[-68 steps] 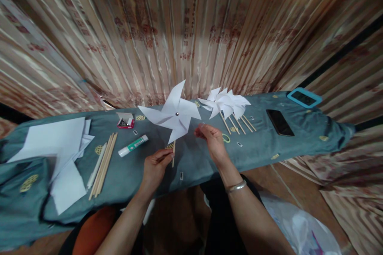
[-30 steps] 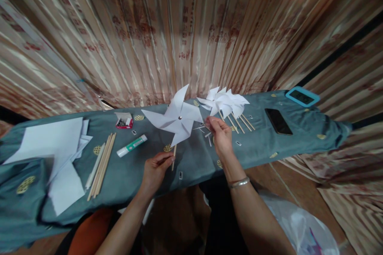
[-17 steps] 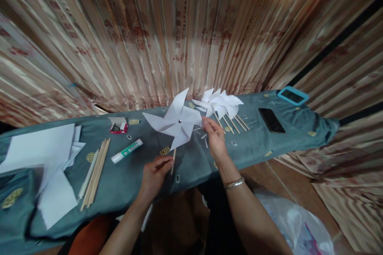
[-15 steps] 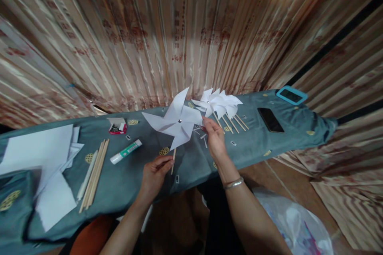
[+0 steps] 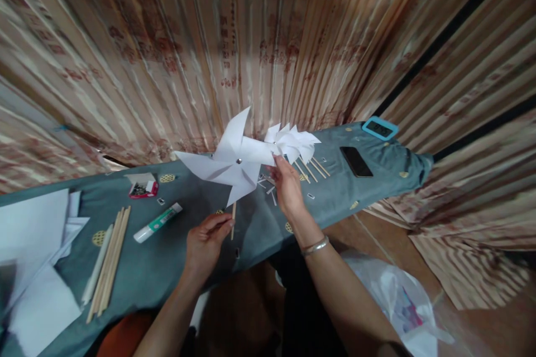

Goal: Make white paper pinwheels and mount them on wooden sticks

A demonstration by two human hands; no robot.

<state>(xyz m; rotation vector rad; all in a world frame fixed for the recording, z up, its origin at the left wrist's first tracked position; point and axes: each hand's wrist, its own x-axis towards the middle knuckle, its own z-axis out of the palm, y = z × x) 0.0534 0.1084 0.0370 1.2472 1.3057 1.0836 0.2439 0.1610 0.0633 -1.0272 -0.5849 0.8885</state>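
Observation:
A white paper pinwheel (image 5: pixel 239 162) on a thin wooden stick is held up over the table, its centre fixed by a small metal pin. My left hand (image 5: pixel 208 242) pinches the stick below the blades, fingers closed. With the fingertips of my right hand (image 5: pixel 288 183) I touch the tip of the right-hand blade; thumb and index finger look pressed on the paper. Behind the right hand lie several finished white pinwheels (image 5: pixel 295 142) in an overlapping row, their sticks pointing toward me.
Left on the cloth-covered table (image 5: pixel 167 265) lie white paper sheets (image 5: pixel 37 223), wooden sticks (image 5: pixel 109 268), a glue stick (image 5: pixel 158 222) and a red box of pins (image 5: pixel 143 186). On the right are a black phone (image 5: pixel 356 161) and a blue-framed device (image 5: pixel 379 128). A plastic bag (image 5: pixel 393 290) stands on the floor.
The view has swung right, so things on the table appear further left. The pinwheel's blades have turned slightly on the stick, with my right fingers staying at a blade tip.

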